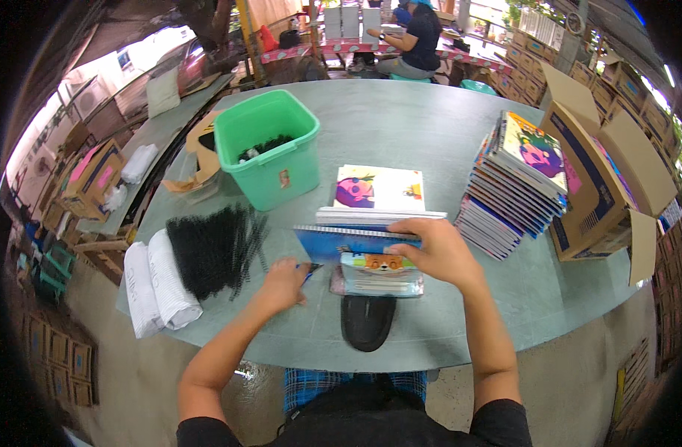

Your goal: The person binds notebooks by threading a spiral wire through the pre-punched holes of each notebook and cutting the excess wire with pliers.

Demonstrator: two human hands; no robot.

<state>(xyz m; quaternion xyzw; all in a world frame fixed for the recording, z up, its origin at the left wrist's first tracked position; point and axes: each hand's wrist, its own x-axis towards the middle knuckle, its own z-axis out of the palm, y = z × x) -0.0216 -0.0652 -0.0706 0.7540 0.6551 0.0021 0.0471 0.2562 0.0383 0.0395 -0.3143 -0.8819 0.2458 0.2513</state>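
Note:
My right hand [438, 249] is closed on the top edge of a blue-covered spiral notebook [330, 244], which tilts up on its side above the table. Close to the notebook's lower left corner, my left hand [285, 285] is closed around small blue-handled pliers [311, 273] with a dark pointed tip. Under and in front of the blue notebook lies a short stack of notebooks [382, 281] with a cartoon animal cover. Behind it, more notebooks [378, 188] show a white cover with a purple figure. A black oblong pad [368, 322] lies nearest me.
Left are a pile of black binding coils [214, 249], white wrapped rolls [162, 287] and a green bin [274, 175] with black coils inside. Right stand a tall stack of spiral notebooks [512, 186] and an open cardboard box [601, 179]. A person [415, 41] sits at a far table.

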